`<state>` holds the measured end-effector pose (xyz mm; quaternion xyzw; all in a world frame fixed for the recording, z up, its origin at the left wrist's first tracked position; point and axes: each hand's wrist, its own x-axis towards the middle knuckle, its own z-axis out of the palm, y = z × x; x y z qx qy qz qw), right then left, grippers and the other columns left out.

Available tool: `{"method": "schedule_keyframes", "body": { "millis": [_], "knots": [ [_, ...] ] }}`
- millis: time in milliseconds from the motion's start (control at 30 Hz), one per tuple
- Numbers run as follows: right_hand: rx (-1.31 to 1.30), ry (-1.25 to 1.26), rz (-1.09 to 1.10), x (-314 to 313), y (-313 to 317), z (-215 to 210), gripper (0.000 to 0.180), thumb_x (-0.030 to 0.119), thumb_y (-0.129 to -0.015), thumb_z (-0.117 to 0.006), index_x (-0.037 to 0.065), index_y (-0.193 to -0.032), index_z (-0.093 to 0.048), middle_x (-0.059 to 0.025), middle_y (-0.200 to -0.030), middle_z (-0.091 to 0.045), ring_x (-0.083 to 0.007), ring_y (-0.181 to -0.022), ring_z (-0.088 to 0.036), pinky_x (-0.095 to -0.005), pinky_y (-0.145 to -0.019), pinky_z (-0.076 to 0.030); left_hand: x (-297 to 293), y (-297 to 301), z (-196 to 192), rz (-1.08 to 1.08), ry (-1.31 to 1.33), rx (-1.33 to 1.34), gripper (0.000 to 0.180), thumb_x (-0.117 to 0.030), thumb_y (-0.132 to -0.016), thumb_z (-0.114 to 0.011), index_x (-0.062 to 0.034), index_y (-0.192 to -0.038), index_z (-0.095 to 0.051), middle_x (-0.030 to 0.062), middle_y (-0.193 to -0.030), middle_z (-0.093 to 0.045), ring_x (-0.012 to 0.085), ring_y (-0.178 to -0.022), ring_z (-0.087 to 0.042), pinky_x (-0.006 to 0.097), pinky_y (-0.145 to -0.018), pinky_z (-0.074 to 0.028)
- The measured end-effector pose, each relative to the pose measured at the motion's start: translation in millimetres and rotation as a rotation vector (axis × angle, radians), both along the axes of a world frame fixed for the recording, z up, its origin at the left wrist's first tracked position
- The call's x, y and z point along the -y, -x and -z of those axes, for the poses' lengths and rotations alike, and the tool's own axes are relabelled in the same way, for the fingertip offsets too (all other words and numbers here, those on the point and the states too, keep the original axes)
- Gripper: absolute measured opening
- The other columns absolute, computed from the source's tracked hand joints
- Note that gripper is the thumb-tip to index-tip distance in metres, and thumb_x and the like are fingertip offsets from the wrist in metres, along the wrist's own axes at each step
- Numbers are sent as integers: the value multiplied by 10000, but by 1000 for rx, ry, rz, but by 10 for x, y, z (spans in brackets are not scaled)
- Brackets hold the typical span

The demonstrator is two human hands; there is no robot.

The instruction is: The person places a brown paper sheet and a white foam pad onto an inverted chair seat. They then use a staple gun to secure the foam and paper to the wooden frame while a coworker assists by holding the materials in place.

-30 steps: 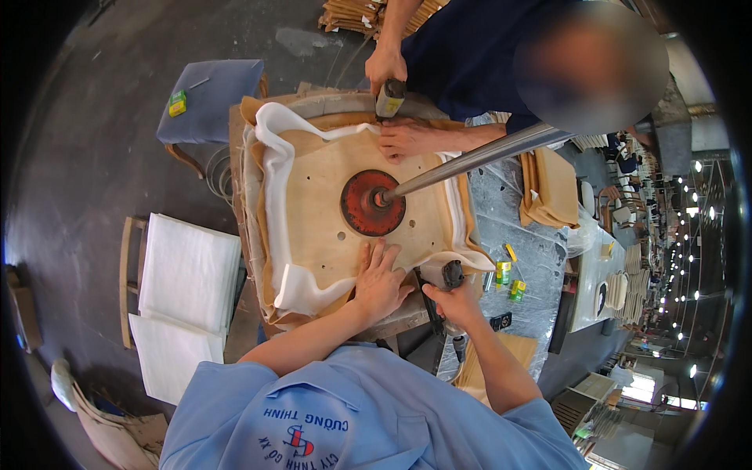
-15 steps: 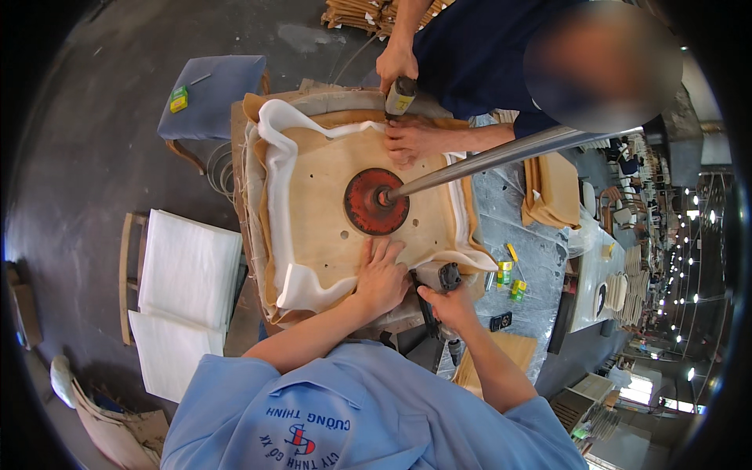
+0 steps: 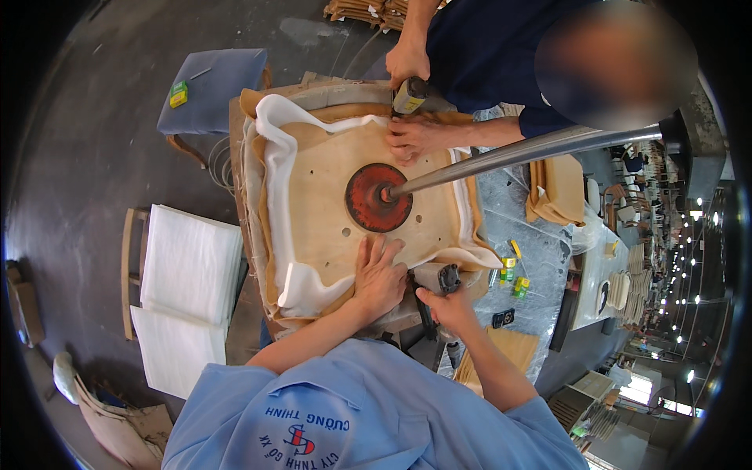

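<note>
A pale wooden seat panel [image 3: 317,207] lies underside up, with white padding [image 3: 276,149] and a tan upholstery cover [image 3: 260,200] around its edges. A round red press plate [image 3: 362,197] on a metal rod [image 3: 486,160] bears down on its middle. My left hand [image 3: 379,276] is at the near edge, its bent fingers gripping the tan cover and resting on the wood. In my right hand [image 3: 448,307] is a staple gun [image 3: 435,277], its nose by the near edge, right of my left hand. Its tip is hidden.
Opposite, a co-worker's hand [image 3: 409,59] holds another staple gun [image 3: 410,95]; their other hand [image 3: 411,139] presses the far edge. A blue upholstered stool [image 3: 215,90] and white sheets [image 3: 192,262] stand left. Small green-yellow boxes [image 3: 507,271] and tan covers [image 3: 554,188] lie right.
My left fingers have bent and drawn back slightly from the red plate. My right hand keeps the staple gun at nearly the same spot. The view has shifted a little.
</note>
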<state>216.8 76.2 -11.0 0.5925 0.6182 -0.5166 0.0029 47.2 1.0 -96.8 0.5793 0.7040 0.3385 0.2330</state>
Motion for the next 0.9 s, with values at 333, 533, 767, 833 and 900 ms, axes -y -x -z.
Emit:
{"method": "schedule_keyframes", "body": {
  "millis": [333,533,767,833,900],
  "knots": [
    [-133,2,161,125,-114,-18,293,274,-910,-834,10,-954,-716,-10,-681,-646,-105,-520,-583,-291,-490,-464,243,263,-242,68,-6,-97,318,-325,-782,-854,-94,-968,-741,114,-1279,-581,357,-1328,-464,632,-1234,-246],
    [-224,-3,130,229,-92,-42,249,236,-926,-814,15,-937,-700,2,-671,-626,-98,-515,-569,-285,-486,-456,123,248,-18,86,-132,-128,288,-355,-783,-842,-121,-911,-733,78,-1067,-602,313,-1117,-530,564,-1181,-300],
    [-192,75,118,181,-70,-56,247,231,-926,-814,22,-903,-685,12,-644,-611,-89,-513,-564,-285,-486,-452,8,186,15,86,-104,-68,195,-303,-802,-804,-121,-785,-738,61,-967,-573,291,-1057,-524,510,-1155,-304],
    [-158,80,94,164,-26,-77,223,217,-928,-814,34,-963,-692,14,-660,-600,-93,-516,-555,-284,-471,-447,13,184,33,70,-101,-37,169,-283,-811,-790,-122,-791,-741,59,-966,-570,290,-1063,-522,511,-1160,-298],
    [-102,84,69,136,26,-91,223,214,-927,-817,37,-993,-697,16,-657,-589,-96,-510,-548,-284,-461,-442,12,172,56,61,-97,-21,152,-269,-817,-781,-123,-801,-745,57,-966,-568,290,-1069,-520,513,-1166,-290]
  ]
}}
